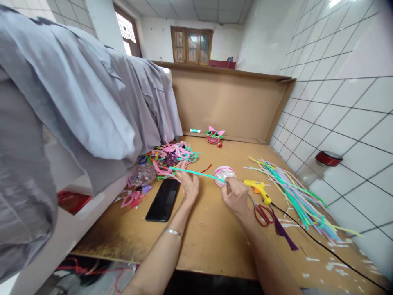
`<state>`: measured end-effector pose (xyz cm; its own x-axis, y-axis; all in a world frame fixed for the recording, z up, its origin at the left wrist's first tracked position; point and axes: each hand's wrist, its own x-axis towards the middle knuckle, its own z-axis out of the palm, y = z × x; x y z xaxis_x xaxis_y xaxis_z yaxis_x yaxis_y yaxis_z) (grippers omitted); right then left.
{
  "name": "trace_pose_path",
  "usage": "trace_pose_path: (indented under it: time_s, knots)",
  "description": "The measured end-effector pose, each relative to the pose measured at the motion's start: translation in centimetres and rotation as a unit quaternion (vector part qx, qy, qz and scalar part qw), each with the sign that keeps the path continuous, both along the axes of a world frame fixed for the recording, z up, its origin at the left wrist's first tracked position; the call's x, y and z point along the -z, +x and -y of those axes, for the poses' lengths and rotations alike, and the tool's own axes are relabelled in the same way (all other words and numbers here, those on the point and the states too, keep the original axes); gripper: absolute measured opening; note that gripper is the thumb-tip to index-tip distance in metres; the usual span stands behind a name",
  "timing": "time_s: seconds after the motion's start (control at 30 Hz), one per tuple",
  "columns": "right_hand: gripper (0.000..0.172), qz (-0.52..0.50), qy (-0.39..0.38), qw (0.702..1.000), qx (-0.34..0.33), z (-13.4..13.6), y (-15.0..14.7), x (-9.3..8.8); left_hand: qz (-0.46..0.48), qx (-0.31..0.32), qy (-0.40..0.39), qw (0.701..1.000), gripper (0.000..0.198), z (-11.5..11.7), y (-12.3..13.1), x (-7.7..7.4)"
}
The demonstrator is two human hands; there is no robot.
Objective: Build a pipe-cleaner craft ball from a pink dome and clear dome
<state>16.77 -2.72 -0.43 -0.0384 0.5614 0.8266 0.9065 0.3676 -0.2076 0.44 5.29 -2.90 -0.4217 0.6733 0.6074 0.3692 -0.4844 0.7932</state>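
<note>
A turquoise pipe cleaner [204, 174] stretches almost level between my two hands. My right hand [236, 194] pinches its right end between thumb and fingertips. Across the fingers of my left hand [188, 184] runs its other part, the free tip sticking out to the left; the fingers are fairly straight and lie along it. Just beyond my right fingertips is a round whitish piece with a pink rim [225, 171], partly covered by that hand. A black phone [163, 199] lies beside my left hand.
At right are a yellow glue gun [258, 189], red-handled scissors [263, 214], a purple strip [284, 233], a bundle of pipe cleaners [291, 192] and a jar [316, 170]. Tangled pipe cleaners [176, 152] lie left. A decorated face figure [214, 135] and glue stick [195, 131] stand back.
</note>
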Motion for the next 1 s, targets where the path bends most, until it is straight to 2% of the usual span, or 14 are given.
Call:
trace_pose_path:
  time_s: [0.17, 0.33, 0.47, 0.63, 0.87, 1.0]
  knots:
    - [0.011, 0.018, 0.046, 0.998, 0.027, 0.0, 0.9, 1.4, 0.05, -0.014, -0.026, 0.998, 0.051, -0.5, -0.3, 0.5]
    - [0.011, 0.018, 0.053, 0.996, 0.067, 0.6, 2.2, 1.6, 0.104, -0.017, -0.043, 0.993, 0.052, -1.0, -0.5, 1.1]
    - [0.012, 0.014, 0.059, 0.995, 0.076, 0.6, 2.7, 1.4, 0.003, -0.029, 0.023, 0.999, 0.053, -0.4, -0.2, 0.5]
    - [0.009, 0.044, 0.077, 0.994, 0.063, 0.6, 2.6, 1.2, -0.124, -0.02, 0.089, 0.988, 0.05, 0.8, 0.3, -0.5]
    - [0.01, 0.053, 0.079, 0.995, 0.035, 0.8, 2.5, 1.2, -0.177, -0.021, 0.066, 0.982, 0.033, 0.3, -0.2, -0.1]
    - [0.011, 0.048, 0.07, 0.996, 0.037, 0.7, 3.0, 1.6, -0.173, 0.009, 0.07, 0.982, 0.02, -0.5, -0.6, 0.5]
